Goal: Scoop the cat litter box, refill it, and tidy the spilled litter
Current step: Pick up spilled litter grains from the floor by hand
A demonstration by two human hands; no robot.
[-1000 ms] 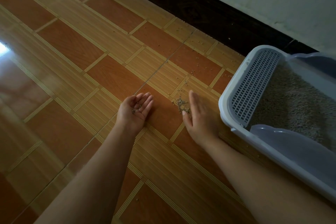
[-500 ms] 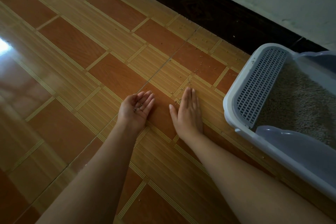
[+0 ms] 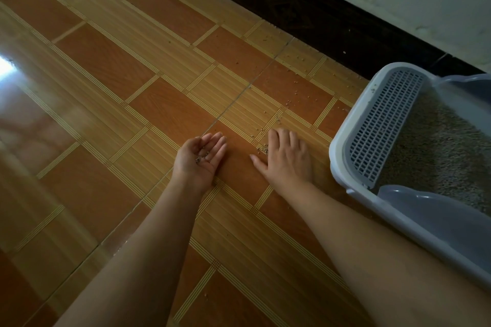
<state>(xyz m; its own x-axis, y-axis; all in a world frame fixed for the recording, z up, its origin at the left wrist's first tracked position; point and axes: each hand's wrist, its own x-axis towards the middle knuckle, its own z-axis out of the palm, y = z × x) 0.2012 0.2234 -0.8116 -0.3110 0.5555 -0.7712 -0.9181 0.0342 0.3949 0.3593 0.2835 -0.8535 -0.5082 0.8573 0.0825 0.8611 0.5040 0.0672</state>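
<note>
My left hand (image 3: 199,160) lies palm up on the tiled floor, cupped, with a few litter grains in the palm. My right hand (image 3: 285,159) is flat, palm down, on the floor a short way to the right, fingers straight. A small clump of spilled litter (image 3: 264,151) sits by its index finger. More loose grains (image 3: 295,93) are scattered on the tiles beyond it, toward the wall. The white litter box (image 3: 338,167) stands at the right, with a grey grid step (image 3: 382,127) and grey litter inside (image 3: 446,156).
A dark skirting board (image 3: 318,8) runs along the pale wall behind the box. The glossy orange-and-tan tiled floor (image 3: 106,114) stretches to the left, with a bright glare patch at the far left edge.
My right hand swept left toward the left hand, then slid back right toward the box and now lies flat. The left hand has stayed cupped in place.
</note>
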